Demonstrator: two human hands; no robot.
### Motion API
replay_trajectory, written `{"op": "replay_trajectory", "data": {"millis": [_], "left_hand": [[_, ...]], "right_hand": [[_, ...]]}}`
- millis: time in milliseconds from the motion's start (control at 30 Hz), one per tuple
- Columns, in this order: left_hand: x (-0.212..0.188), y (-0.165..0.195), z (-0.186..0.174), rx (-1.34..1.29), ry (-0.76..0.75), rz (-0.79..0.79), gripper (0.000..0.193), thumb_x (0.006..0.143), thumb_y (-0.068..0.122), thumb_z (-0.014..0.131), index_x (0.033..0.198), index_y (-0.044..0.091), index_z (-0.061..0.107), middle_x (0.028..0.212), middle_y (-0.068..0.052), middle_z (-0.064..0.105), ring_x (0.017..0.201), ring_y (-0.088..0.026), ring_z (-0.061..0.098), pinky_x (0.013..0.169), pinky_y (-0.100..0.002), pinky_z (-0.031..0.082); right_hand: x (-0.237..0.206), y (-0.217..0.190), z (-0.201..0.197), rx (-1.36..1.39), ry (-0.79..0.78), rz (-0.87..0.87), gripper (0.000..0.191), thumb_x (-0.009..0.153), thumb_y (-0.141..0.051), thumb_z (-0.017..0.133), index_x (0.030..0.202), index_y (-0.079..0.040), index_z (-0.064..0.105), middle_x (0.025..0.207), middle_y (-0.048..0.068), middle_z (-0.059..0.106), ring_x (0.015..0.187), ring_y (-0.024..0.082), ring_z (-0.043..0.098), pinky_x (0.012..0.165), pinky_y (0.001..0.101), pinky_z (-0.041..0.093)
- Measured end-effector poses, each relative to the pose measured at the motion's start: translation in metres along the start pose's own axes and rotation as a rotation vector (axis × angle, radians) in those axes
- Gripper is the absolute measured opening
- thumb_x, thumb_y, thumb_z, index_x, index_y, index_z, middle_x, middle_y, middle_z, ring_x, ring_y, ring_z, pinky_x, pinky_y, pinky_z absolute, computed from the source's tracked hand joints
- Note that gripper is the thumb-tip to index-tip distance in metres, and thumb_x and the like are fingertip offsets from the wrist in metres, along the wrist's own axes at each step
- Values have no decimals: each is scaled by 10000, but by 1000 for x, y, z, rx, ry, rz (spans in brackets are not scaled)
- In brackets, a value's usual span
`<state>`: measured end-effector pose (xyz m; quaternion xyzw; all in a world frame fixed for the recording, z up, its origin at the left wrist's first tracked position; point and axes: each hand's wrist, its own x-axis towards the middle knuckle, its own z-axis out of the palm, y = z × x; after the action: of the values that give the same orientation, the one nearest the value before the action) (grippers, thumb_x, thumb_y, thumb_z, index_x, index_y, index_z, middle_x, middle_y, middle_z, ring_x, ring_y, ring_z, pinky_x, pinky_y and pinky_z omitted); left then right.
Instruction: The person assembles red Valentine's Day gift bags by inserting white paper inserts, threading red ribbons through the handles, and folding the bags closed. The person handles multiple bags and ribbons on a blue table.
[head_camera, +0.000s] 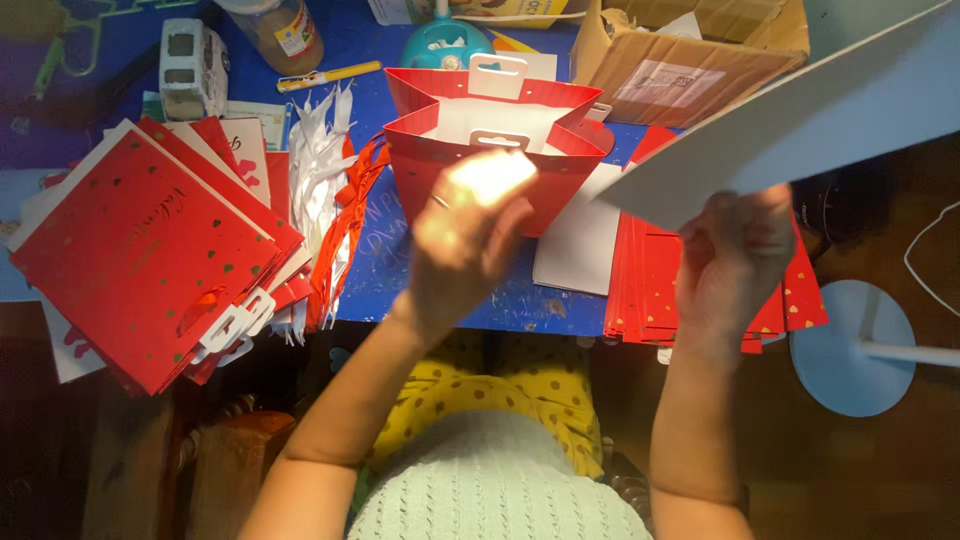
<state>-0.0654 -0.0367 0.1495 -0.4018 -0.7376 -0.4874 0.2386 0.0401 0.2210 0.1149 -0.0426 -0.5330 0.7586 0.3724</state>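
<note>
Standing open on the blue table (380, 270), the red paper gift bag (490, 150) serves as the landmark, its mouth gaping and white handle tabs showing at the front and back rims. Just in front of the bag, the left hand (470, 235) hovers with its fingers curled together near the front tab; glare blurs it, so I cannot tell whether it pinches anything. To the right of the bag, the right hand (735, 250) grips the lower corner of a large white card sheet (800, 130), thumb and fingers pressed on it, and the sheet slants up and away. Under that hand lies a stack of flat red bags (650, 290). Left of the bag sit loose white and red ribbons (325, 200), then a fanned pile of folded red bags (140, 260). Behind the bag stands a cardboard box (690, 50).
</note>
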Motion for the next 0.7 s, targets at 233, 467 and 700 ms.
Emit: {"op": "replay_trajectory", "data": {"millis": [233,467,700], "left_hand": [[14,-21,-11,337,-72,-12,446,955,108,746,1353,-37,606,1275,-187,653,1224,-354,599,1124,-479,429],[-9,-23,-21,300,-437,-266,273,932,191,768,1090,0,653,1125,-191,676,1135,-368,618,1039,-477,454],[-8,-15,-26,521,-232,-51,124,872,37,634,992,13,610,1447,-228,577,1371,-358,564,1160,-441,426]], "right_hand": [[35,21,110,-312,-208,-143,152,1101,54,642,1179,-23,537,999,74,676,906,97,657,831,259,566],[37,13,115,-678,-424,-168,114,1087,13,659,1175,32,589,1017,92,733,929,112,709,819,255,566],[39,-25,118,-935,-634,-299,30,1073,0,681,1065,-28,680,925,98,734,826,174,729,735,300,543]]}}
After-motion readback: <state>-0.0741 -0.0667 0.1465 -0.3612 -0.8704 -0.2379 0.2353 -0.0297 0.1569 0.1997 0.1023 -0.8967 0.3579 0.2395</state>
